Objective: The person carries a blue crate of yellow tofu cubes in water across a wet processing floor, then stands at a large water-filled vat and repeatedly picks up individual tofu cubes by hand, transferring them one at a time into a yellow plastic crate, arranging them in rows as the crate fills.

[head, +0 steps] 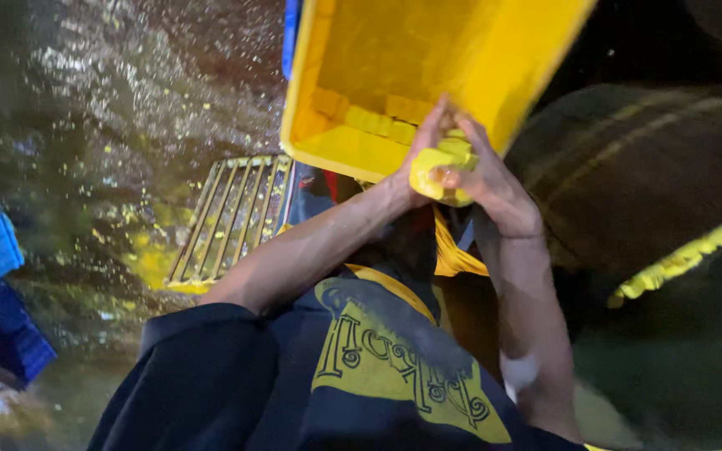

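Head cam is showing both your hands pressing together around a soft yellow lump of paste (440,171), right at the lower rim of the tilted yellow plastic bin (394,75). Your left hand (415,163) and right hand (495,179) are closing on it from either side, palms cupping, so neither is nearer.

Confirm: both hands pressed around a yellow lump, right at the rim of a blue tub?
Not quite. The head view shows the tub is yellow, not blue. The rest holds: the left hand and right hand are pressed around a yellow lump at its rim.
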Available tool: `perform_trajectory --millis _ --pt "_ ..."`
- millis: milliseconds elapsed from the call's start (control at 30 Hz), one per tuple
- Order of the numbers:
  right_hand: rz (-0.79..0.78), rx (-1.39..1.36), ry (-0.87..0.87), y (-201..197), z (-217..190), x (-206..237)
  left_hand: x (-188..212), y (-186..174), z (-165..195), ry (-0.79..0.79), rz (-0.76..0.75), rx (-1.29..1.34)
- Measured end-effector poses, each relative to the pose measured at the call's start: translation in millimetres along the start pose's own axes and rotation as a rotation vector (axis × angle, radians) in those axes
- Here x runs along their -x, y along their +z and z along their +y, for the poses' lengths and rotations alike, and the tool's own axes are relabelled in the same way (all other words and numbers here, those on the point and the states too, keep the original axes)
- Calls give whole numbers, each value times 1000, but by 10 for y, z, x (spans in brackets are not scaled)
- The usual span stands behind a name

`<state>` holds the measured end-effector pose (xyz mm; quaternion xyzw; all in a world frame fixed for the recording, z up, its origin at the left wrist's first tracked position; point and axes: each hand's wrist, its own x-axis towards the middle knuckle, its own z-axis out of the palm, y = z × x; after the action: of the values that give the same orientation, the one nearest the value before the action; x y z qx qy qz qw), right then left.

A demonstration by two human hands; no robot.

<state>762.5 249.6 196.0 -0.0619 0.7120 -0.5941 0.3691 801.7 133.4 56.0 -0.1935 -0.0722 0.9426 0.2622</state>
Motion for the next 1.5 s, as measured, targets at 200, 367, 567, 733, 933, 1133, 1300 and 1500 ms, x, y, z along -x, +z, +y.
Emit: perform_trajectory --millis 200,367,567,733,933,1133,1300,1500 --pt "-38 -874 437 192 1274 -1255 -104 -1018 865 311 561 -319" --pt "146 -27 545 853 1712 -2357 519 -1223 1214 548 934 -630" --pt "148 796 686 1534 2182 -2462 500 -1215 1525 242 1050 -1071" --pt "-193 692 564 965 2427 -2277 -142 -1547 1932 19 1006 -1546" --pt "79 538 13 698 2028 -1728 -52 -1613 2057 -642 761 -2132" --pt "470 73 59 325 309 -49 -372 -752 1850 -456 671 -2642" --pt "863 -320 -356 -209 -499 2151 -1229 763 280 914 33 -2128" --pt "1028 131 380 -1562 1417 3339 -1755 1843 -2908 -149 -1078 -2328"
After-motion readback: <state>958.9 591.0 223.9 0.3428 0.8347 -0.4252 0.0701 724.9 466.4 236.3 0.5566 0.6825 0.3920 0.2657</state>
